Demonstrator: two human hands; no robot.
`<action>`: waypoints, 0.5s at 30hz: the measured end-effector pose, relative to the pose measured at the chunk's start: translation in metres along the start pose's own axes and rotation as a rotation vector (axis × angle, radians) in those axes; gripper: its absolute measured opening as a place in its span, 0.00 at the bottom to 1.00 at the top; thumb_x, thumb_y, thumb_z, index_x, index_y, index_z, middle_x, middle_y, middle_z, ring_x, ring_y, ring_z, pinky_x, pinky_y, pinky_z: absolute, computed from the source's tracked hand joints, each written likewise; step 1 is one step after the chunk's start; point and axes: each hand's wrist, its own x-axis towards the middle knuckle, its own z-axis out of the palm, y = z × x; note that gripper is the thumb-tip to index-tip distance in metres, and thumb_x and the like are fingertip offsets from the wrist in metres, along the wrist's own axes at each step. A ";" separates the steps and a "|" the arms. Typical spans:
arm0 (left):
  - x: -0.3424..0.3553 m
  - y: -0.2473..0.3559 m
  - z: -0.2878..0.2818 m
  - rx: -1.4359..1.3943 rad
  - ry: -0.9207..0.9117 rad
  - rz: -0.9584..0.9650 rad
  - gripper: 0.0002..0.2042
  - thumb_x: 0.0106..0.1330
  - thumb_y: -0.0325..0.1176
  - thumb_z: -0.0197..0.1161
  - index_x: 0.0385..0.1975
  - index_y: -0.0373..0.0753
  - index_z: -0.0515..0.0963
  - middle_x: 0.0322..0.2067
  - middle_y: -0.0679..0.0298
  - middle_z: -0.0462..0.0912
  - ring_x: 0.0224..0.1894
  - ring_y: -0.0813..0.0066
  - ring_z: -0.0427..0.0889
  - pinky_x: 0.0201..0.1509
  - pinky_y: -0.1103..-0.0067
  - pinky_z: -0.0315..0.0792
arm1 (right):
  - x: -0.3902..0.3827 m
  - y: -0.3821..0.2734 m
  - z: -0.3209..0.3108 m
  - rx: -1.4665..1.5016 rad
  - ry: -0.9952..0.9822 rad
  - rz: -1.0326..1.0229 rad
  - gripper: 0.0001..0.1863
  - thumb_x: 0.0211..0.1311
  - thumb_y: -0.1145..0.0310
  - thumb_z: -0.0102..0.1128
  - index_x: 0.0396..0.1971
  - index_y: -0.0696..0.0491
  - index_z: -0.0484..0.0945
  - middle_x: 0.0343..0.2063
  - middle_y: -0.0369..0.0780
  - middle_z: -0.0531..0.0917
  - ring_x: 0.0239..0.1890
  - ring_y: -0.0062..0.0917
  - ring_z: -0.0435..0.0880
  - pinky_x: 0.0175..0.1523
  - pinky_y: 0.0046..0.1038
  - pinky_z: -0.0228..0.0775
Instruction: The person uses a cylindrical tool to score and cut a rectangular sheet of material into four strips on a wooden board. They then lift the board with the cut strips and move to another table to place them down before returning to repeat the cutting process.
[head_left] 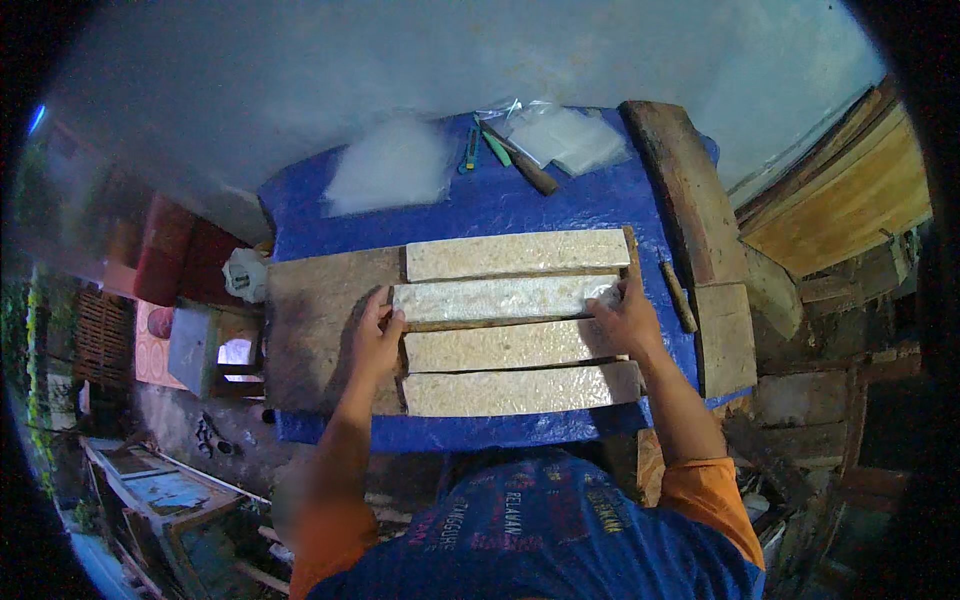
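Four-sided, long cream slabs in clear plastic, which look like tempeh, lie side by side across a wooden board (320, 300). My left hand (377, 335) grips the left end of the second slab from the far side (490, 299), thumb on the near edge. At that slab's other end, my right hand (630, 315) holds it with the thumb on top and fingers round the end. Beyond it lies the farthest slab (515, 255). Nearer to me are another slab (500, 346) and the nearest slab (520, 390).
A blue sheet (560, 212) covers the table. At its back lie clear plastic sheets (390, 165), a plastic packet (570, 140), a teal cutter (470, 148) and a wooden-handled knife (532, 172). Wooden planks (690, 200) and a short stick (678, 297) line the right side.
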 end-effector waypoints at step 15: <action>0.010 0.010 -0.007 0.185 -0.088 0.134 0.36 0.52 0.27 0.79 0.65 0.44 0.74 0.52 0.54 0.80 0.55 0.56 0.80 0.58 0.67 0.76 | 0.003 0.015 -0.028 0.488 -0.209 -0.346 0.40 0.51 0.79 0.76 0.66 0.57 0.68 0.58 0.45 0.80 0.63 0.33 0.78 0.67 0.36 0.70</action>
